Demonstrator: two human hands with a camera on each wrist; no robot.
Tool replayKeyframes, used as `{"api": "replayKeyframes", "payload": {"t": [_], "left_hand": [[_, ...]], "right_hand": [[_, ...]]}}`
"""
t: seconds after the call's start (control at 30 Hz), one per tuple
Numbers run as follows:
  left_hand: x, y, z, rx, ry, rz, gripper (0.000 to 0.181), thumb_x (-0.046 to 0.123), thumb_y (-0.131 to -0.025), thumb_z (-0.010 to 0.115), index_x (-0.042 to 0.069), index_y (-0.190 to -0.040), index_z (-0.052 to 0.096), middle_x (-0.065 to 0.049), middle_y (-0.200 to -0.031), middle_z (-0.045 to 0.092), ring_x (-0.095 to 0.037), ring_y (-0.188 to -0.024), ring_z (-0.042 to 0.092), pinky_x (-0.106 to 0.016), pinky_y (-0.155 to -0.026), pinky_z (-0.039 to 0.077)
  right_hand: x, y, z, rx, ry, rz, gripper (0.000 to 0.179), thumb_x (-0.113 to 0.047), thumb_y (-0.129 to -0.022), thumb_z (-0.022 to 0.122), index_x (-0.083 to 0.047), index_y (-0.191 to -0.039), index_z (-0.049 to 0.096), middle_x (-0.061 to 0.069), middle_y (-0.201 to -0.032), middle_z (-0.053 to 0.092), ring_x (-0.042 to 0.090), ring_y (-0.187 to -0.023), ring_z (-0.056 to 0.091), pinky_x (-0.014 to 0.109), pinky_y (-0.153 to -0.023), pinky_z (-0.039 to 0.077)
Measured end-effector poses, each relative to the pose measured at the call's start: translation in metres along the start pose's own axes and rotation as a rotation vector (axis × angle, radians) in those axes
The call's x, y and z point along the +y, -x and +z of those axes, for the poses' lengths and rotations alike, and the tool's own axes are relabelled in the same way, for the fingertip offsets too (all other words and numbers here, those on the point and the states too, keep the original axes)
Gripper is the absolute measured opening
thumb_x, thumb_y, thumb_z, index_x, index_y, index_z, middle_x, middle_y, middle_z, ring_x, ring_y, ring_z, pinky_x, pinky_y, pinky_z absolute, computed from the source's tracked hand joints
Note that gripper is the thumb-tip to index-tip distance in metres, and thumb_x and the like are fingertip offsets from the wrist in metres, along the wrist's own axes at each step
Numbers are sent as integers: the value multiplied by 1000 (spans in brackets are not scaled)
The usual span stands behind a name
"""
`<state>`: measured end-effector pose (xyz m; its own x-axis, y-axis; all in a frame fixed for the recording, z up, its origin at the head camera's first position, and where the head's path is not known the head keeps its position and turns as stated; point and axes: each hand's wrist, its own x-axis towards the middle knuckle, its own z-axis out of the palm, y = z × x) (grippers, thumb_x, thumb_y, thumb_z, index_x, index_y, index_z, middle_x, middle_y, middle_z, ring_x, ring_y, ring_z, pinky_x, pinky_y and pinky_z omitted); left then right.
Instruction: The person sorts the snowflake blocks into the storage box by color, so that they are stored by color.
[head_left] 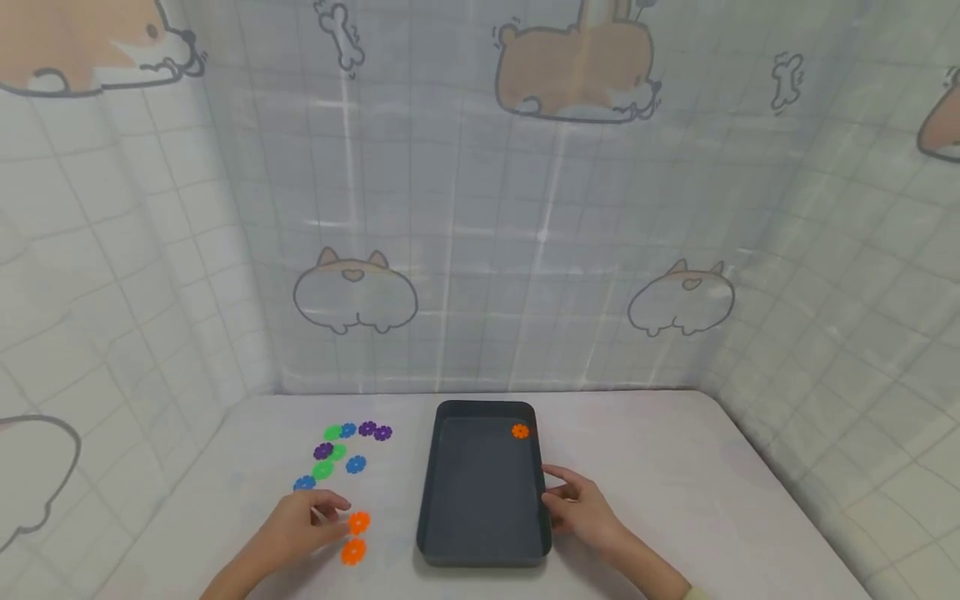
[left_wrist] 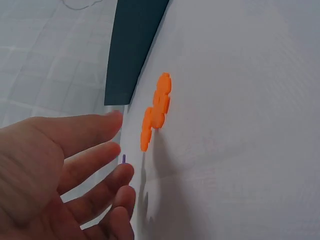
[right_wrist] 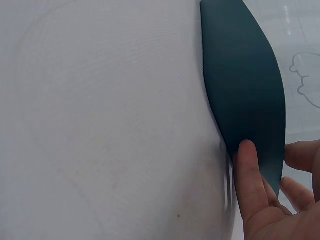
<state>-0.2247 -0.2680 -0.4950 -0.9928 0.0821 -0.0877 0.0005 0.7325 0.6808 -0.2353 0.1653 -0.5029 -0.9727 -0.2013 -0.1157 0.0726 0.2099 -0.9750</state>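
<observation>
Hanging loose is the left hand (head_left: 298,525). A tray (head_left: 483,492), seen inside only from the head, is being pinched by the right hand (head_left: 587,510).

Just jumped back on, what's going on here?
A person's right hand holds the dark tray by its right side. Their left hand is beside two orange pieces on the table, not gripping either. One orange disc lies in the tray; green, blue and purple pieces lie left of it.

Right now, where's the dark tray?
Head view: the dark tray sits on the white table, right of two orange pieces, with the right hand touching its right side.
</observation>
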Motion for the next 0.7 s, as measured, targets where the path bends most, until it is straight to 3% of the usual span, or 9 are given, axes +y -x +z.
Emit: {"api": "replayKeyframes", "payload": {"t": [0.2, 0.4, 0.47, 0.7], "left_hand": [[-5, -2, 3, -79, -4, -24, 29, 26, -75, 84, 13, -98, 72, 0, -79, 58, -18, -72, 52, -28, -60, 47], [-1, 0, 6, -102, 18, -71, 28, 25, -76, 82, 11, -99, 71, -1, -81, 59, -18, -73, 52, -30, -63, 50], [0, 1, 7, -110, 34, -57, 30, 25, -77, 82, 10, -100, 72, 0, -82, 60, -18, -73, 53, -30, -64, 50], [-3, 1, 13, -189, 66, 82, 31, 28, -80, 80, 9, -102, 71, 0, -80, 59, -19, -71, 53, -26, -59, 46]], "right_hand": [[2, -1, 0, 9, 4, 1, 56, -10, -93, 65, -2, -144, 43, 14, -101, 64, 24, -80, 67, 39, -67, 58], [1, 0, 0, 3, -3, 15, 56, -9, -93, 64, -2, -145, 42, 15, -102, 63, 25, -81, 67, 39, -67, 58], [1, -1, 0, 5, -11, 17, 57, -9, -93, 64, -3, -145, 42, 15, -103, 63, 25, -81, 67, 39, -67, 58], [4, -2, -1, -3, -25, 16, 57, -10, -93, 65, -3, -145, 42, 15, -103, 62, 25, -81, 67, 40, -68, 58]]}}
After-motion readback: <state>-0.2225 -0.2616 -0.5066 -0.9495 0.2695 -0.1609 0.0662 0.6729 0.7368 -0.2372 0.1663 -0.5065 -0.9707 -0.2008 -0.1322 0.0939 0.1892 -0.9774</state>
